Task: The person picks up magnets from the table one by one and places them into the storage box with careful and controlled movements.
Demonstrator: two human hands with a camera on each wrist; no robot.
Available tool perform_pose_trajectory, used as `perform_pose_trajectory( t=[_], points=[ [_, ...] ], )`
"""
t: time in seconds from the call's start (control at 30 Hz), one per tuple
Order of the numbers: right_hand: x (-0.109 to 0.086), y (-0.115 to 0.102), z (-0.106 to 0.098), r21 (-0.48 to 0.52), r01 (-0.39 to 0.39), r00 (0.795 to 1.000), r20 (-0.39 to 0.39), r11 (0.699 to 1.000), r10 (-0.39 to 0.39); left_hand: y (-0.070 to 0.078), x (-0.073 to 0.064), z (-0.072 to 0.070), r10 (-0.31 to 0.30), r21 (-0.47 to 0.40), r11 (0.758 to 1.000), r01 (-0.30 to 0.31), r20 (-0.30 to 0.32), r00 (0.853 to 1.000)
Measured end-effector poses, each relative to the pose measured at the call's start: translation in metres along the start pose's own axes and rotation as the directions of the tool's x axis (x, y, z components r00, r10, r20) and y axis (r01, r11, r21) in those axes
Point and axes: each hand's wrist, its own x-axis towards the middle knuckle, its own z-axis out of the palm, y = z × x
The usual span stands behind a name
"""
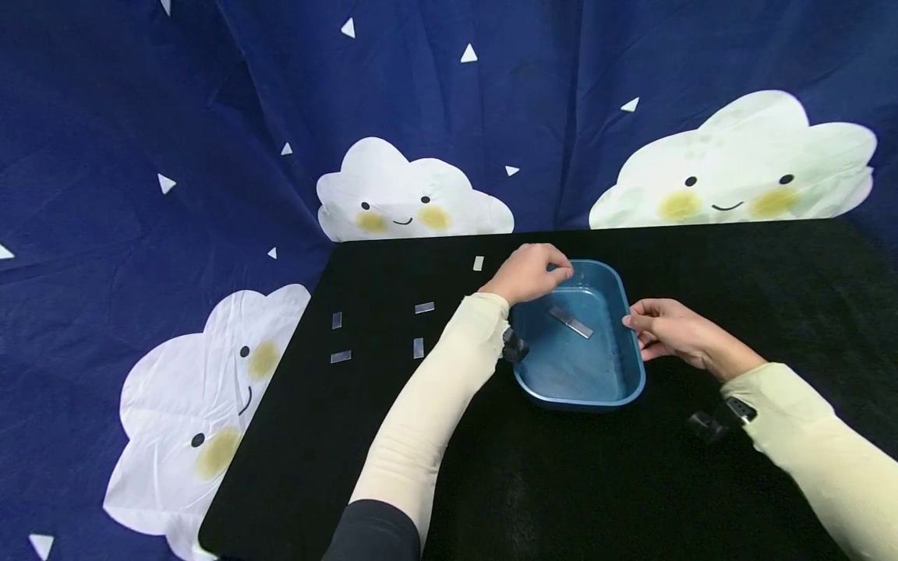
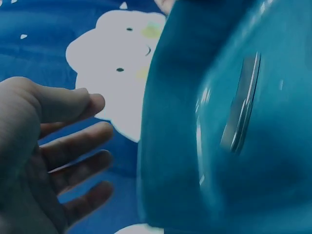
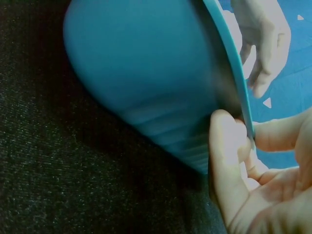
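A blue plastic basin point(image 1: 575, 382) sits tilted on the black table. My right hand point(image 1: 669, 331) grips its right rim, thumb on the inside and fingers beneath, as the right wrist view shows the basin wall point(image 3: 146, 63). Over the far left corner hovers my left hand point(image 2: 63, 141), apart from the rim in the left wrist view. Its fingers are loosely bent, with nothing visible between them. Inside the basin lies a thin, shiny grey strip point(image 1: 571, 322), seemingly two overlapping rectangular pieces; their kind is unclear.
Several small translucent rectangular pieces lie spread on the left of the black table point(image 1: 309, 436), among them a piece point(image 1: 341, 357) near the left edge. A paler piece point(image 1: 479, 263) lies further back. A blue curtain point(image 1: 421, 93) with clouds hangs behind.
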Motion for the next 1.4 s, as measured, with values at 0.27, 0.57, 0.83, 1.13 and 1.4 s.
perform_pose_trajectory(
  t=[0.27, 0.57, 0.83, 1.13, 1.4],
  points=[
    [-0.001, -0.001, 0.002, -0.001, 0.004, 1.000, -0.008, 1.000, -0.004, -0.028, -0.011, -0.043, -0.025, 0.037, 0.999, 0.029, -0.110, 0.994],
    [0.001, -0.001, 0.004, 0.002, 0.006, 1.000, -0.006, 1.000, -0.006, -0.066, -0.031, -0.056, -0.090, -0.004, 0.996, 0.090, -0.162, 0.983],
    [-0.001, 0.000, 0.003, 0.010, -0.003, 1.000, -0.003, 1.000, 0.003, -0.082, -0.038, -0.035, -0.150, -0.058, 0.988, 0.142, -0.159, 0.976],
    [0.001, -0.001, 0.003, 0.005, -0.008, 1.000, -0.015, 1.000, 0.008, -0.113, -0.036, -0.009, -0.290, -0.034, 0.956, 0.290, -0.212, 0.933],
    [0.002, -0.002, 0.003, 0.008, -0.007, 1.000, -0.029, 1.000, 0.007, -0.135, -0.035, 0.003, -0.381, 0.041, 0.910, 0.412, -0.306, 0.873]
  ],
)
